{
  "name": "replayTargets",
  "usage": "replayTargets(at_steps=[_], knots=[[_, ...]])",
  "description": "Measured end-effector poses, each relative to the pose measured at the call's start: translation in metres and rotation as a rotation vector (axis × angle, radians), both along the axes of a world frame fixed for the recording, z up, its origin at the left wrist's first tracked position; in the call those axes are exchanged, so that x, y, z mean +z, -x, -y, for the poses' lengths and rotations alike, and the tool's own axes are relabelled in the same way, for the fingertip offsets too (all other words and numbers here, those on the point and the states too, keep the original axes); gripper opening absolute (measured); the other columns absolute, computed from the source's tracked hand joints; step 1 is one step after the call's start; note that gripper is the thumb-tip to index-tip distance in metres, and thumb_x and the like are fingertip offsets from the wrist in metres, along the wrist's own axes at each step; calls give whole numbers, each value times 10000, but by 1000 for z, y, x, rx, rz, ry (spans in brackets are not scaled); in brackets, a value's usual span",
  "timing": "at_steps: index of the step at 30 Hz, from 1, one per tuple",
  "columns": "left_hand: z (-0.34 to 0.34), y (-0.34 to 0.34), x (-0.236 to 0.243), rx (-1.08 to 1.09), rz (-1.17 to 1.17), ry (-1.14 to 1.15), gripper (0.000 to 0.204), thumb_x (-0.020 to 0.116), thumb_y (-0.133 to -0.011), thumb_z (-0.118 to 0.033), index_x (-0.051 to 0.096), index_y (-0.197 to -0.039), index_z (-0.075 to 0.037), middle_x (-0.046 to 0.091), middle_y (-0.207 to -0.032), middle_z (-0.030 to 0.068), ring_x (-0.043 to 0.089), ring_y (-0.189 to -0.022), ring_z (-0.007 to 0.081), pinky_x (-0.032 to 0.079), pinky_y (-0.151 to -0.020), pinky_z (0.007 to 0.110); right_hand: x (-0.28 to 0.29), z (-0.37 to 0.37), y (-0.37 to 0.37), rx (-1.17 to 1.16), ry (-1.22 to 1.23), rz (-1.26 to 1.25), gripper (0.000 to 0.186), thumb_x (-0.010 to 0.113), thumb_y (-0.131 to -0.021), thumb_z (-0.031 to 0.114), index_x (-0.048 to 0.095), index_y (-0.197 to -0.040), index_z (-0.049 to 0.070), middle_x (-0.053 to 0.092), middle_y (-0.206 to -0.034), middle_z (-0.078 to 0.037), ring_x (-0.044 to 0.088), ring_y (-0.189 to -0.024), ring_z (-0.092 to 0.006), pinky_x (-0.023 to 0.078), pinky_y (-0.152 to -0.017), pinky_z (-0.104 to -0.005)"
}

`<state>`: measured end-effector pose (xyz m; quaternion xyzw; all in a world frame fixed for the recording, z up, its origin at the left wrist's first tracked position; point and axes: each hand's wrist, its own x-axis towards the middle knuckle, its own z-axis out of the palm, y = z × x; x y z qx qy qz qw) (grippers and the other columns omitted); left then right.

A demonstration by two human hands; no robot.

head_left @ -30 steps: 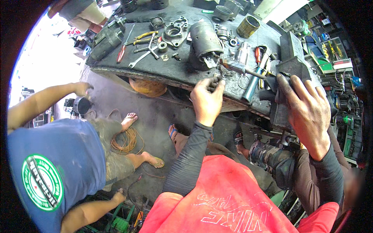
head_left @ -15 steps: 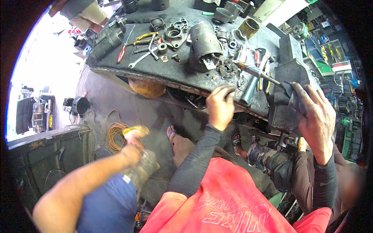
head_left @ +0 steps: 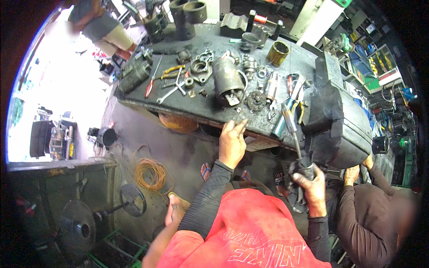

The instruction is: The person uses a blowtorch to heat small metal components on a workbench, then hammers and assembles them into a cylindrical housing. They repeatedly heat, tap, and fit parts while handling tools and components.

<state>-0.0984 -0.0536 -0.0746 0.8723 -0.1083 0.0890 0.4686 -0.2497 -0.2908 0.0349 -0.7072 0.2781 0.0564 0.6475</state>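
Swinging the tool clamped in the right hand could knock the disc; the left hand's grip I cannot tell.

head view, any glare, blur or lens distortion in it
Head view: daylight at left is blown out to white; the fisheye bows the workbench edge, leaving black corners; left hand and long tool are readable, but the round part looks soft.

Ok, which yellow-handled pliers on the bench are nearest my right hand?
The right-side pair, seen beside the long tool in your right hand. The left-side pair lies farther away across the bench, near the wrench.
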Motion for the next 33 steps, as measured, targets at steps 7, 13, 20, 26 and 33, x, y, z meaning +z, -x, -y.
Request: replayTargets(at_steps=[7, 13, 20, 26, 33], knots=[[48, -34, 69, -42, 112, 123, 127, 680, -926, -21, 695, -1052, -31, 749, -971, 154, 713, -967, 360, 550, -870, 425, -43, 8, 1, -10, -535, 91, 391, 762, -842, -16, 660, -1220, -23, 760, -988, -113, 741, -788, -219, 647, -739, -385], [74, -98, 132, -216, 385, 28, 194, 682, -906, 30, 731, -1080, -43, 750, -1011, 142, 727, -949, 342, 559, -842, 401, -89, 12, -21, -96, -330, 183, 356, 665, -827, -52, 641, -1178, -1, 739, -935, -81, 729, -753, -192, 631, -689, -347], [70, -157, 179, -680, 560, -113, 314, 669, -798, 114, 724, -1069, -33, 742, -1042, 136, 718, -991, 344, 573, -850, 406, -110, 0, -52, -176, -446, 341, 271, 633, -767, -61, 673, -1034, -42, 730, -875, -113, 707, -671, -192, 600, -626, -332], [45, -195, 171, -763, 460, -35, 259, 685, -835, 92, 716, -1066, -21, 736, -1018, 148, 723, -959, 338, 572, -840, 409, -91, -36, -76, -230, -313, 354, 283, 666, -800, -74, 695, -1076, -21, 760, -912, -79, 723, -746, -156, 601, -718, -305], [-44, -294, 95, -183, -201, 487, 116, 666, -987, 24, 696, -1099, 34, 736, -961, 85, 705, -800, 137, 587, -694, 289, 39, -83, -164, -198, -95, 481, 483, 695, -842, -59, 600, -1315, -37, 745, -1143, -98, 738, -1005, -188, 587, -936, -346]])
